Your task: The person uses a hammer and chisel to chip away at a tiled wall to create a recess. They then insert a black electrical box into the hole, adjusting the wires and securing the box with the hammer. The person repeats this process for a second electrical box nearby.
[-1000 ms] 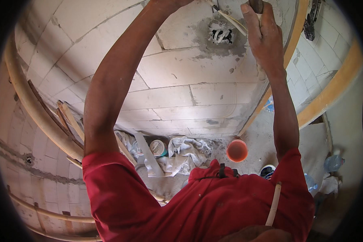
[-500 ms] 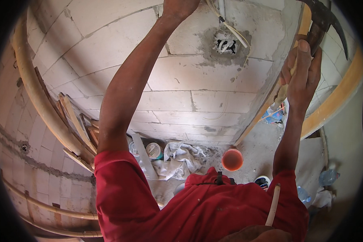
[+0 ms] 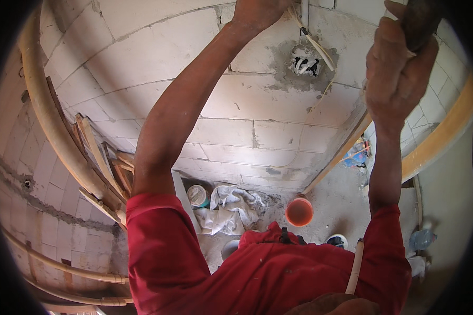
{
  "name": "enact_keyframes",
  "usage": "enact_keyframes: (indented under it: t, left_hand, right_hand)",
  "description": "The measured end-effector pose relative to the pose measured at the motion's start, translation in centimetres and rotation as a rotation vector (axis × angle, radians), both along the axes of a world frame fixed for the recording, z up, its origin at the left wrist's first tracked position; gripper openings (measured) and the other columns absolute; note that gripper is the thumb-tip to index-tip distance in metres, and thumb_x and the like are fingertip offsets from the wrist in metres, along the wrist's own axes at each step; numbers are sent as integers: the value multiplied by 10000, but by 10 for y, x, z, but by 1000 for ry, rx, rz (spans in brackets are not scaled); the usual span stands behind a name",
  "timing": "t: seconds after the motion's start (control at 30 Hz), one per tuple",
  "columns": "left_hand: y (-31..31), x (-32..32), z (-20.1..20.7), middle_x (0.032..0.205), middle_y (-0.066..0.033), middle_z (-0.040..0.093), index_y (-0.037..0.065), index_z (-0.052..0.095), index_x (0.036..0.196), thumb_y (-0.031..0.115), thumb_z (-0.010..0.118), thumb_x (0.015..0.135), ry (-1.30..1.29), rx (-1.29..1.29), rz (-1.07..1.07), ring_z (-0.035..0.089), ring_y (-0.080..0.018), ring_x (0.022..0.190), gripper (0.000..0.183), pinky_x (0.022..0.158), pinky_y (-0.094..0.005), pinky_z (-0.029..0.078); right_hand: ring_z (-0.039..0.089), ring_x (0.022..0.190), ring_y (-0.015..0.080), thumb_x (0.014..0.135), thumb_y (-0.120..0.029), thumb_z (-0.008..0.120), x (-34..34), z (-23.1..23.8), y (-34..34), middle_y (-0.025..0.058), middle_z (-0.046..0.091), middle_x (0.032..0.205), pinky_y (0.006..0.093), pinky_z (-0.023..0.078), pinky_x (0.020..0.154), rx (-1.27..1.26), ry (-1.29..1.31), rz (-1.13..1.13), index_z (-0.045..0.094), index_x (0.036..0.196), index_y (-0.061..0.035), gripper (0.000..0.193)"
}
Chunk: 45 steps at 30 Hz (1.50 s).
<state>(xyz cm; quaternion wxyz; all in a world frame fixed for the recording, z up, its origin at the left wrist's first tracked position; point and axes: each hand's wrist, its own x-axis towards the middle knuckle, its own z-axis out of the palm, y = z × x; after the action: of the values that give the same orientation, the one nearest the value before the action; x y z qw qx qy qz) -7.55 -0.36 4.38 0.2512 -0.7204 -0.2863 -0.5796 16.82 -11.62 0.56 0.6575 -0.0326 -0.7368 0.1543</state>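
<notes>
My right hand is raised at the upper right, its fingers wrapped round the handle of a hammer. The dark hammer head points toward me and is partly cut off by the frame's top edge. My left hand reaches up against the pale block wall at the top, and its fingers run out of view, so what they touch is hidden. Just right of it hang pale electric cables. Below them is a wall box opening with coiled white wires, set in grey mortar.
An orange bucket stands on the floor by the wall. Left of it lie crumpled white sacks and a lidded tub. Bent wooden poles and scrap boards are at the left. A plastic bottle lies at the right.
The right hand has risen slightly and turned, so the hammer's curved claw no longer shows. In the picture, the left hand and wall box have shifted right and slightly down.
</notes>
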Motion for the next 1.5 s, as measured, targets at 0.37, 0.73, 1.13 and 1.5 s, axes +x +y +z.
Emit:
enact_keyframes:
  t: [0.37,0.73,1.13,1.5]
  left_hand:
    - [4,-3,-6,885,-245,712,-23,481,1166,301,778,895,64,22,198,710,-440,828,517,712,-515,565]
    - [19,9,-3,897,-264,695,-10,500,1176,307,775,882,153,-3,244,677,-456,890,512,722,-557,535]
    - [-92,-38,54,984,-142,708,-17,532,1241,334,774,907,3,-72,90,729,-217,905,542,818,-342,575]
    - [-57,-43,38,1027,-233,725,-8,542,1167,312,781,920,218,-173,167,752,-341,952,470,822,-413,599]
  right_hand:
    - [455,479,65,1069,-346,543,-25,-11,89,14,486,595,236,357,455,839,-100,-937,551,1144,21,375]
    - [572,638,227,1073,-238,538,-45,-29,44,114,573,777,373,436,576,125,188,-658,454,1187,-13,266]
    - [431,520,37,1054,-472,561,4,-42,22,-10,490,670,225,336,464,-151,139,-500,563,1183,5,494]
    - [390,501,38,1052,-512,545,11,-59,13,-21,469,656,231,328,463,-208,76,-567,553,1227,-2,539]
